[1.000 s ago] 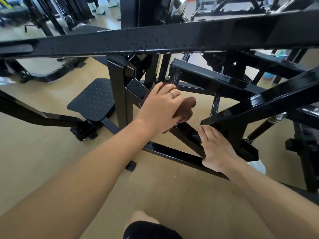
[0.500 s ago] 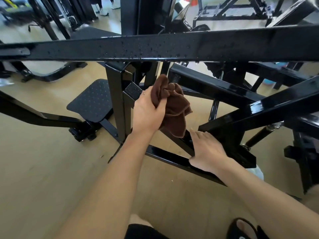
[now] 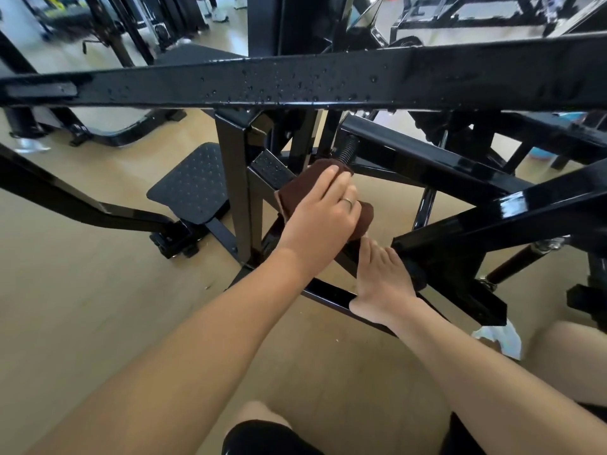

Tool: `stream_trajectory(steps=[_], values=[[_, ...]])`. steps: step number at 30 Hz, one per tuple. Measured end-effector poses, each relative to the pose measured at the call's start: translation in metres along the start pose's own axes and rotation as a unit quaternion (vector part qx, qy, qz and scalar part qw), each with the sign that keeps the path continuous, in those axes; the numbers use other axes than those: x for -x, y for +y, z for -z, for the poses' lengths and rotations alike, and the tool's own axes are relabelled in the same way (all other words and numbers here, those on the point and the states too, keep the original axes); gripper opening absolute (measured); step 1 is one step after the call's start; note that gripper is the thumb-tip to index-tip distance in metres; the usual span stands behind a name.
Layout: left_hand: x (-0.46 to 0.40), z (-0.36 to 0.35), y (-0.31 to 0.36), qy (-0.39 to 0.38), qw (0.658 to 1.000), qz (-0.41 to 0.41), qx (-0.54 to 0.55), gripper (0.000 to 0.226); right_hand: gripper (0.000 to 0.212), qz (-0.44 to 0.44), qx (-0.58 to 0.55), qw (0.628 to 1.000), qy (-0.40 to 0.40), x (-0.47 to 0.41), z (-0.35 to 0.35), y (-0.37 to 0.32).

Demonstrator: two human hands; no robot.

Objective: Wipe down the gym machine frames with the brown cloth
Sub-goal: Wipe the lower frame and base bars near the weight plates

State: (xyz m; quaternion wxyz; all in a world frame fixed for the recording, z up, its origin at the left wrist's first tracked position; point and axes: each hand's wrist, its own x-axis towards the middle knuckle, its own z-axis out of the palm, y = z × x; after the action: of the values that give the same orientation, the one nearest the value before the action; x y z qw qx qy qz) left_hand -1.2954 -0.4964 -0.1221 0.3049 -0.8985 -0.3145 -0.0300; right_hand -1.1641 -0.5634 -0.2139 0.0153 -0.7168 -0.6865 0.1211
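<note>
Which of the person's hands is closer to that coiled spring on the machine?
The left. The left hand presses the brown cloth on the frame bar right below the coiled spring; the right hand rests lower down, farther from it.

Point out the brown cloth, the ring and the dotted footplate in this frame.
brown cloth (image 3: 365,215): head view, on its right end past the knuckles.
ring (image 3: 347,201): head view, on the band on the left hand's finger.
dotted footplate (image 3: 190,185): head view, on its middle.
</note>
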Motion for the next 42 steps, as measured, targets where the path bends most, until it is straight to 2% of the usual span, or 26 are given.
stream_trajectory(steps=[3, 6, 13, 16, 18, 21, 24, 27, 29, 34, 37, 42], values=[[0.001, 0.001, -0.013, 0.011, 0.998, -0.054, -0.016, 0.041, 0.125, 0.006, -0.001, 1.0, 0.004, 0.001, 0.001, 0.002], [0.002, 0.005, -0.03, 0.025, 0.996, -0.07, 0.046, 0.043, 0.125, 0.017, -0.006, 1.0, -0.003, 0.001, 0.002, 0.004], [0.001, 0.019, -0.057, 0.026, 0.981, -0.052, 0.188, 0.05, 0.124, 0.016, -0.023, 1.0, -0.006, 0.0, 0.0, 0.007], [0.003, 0.025, -0.073, 0.013, 0.969, 0.003, 0.248, 0.041, 0.122, 0.018, -0.024, 0.999, -0.013, -0.001, -0.002, 0.008], [0.006, 0.024, -0.093, 0.011, 0.973, 0.035, 0.229, 0.035, 0.122, 0.024, -0.015, 1.0, -0.013, -0.002, -0.003, 0.009], [0.012, 0.023, -0.114, -0.01, 0.988, 0.023, 0.15, 0.037, 0.124, 0.025, -0.005, 1.0, -0.007, -0.002, -0.004, 0.008], [0.015, 0.022, -0.106, -0.029, 0.988, 0.055, 0.14, 0.046, 0.124, 0.028, 0.002, 1.0, -0.008, -0.003, -0.004, 0.01], [0.034, 0.017, -0.092, -0.038, 0.988, 0.086, 0.12, 0.065, 0.123, 0.034, 0.0, 0.999, -0.016, -0.002, -0.004, 0.012], [0.05, 0.017, -0.09, -0.036, 0.993, 0.076, 0.08, 0.069, 0.122, 0.035, 0.002, 0.999, -0.015, -0.002, -0.005, 0.012], [0.064, 0.014, -0.103, -0.065, 0.997, -0.014, -0.032, 0.068, 0.122, 0.032, 0.003, 0.999, -0.011, -0.003, -0.007, 0.01], [0.044, 0.015, -0.105, -0.054, 0.999, 0.004, -0.004, 0.062, 0.125, 0.021, 0.014, 1.0, -0.008, -0.004, -0.009, 0.007], [0.014, 0.026, -0.105, -0.097, 0.979, 0.114, 0.137, 0.053, 0.127, 0.013, 0.024, 0.999, -0.017, -0.003, -0.005, 0.004]])
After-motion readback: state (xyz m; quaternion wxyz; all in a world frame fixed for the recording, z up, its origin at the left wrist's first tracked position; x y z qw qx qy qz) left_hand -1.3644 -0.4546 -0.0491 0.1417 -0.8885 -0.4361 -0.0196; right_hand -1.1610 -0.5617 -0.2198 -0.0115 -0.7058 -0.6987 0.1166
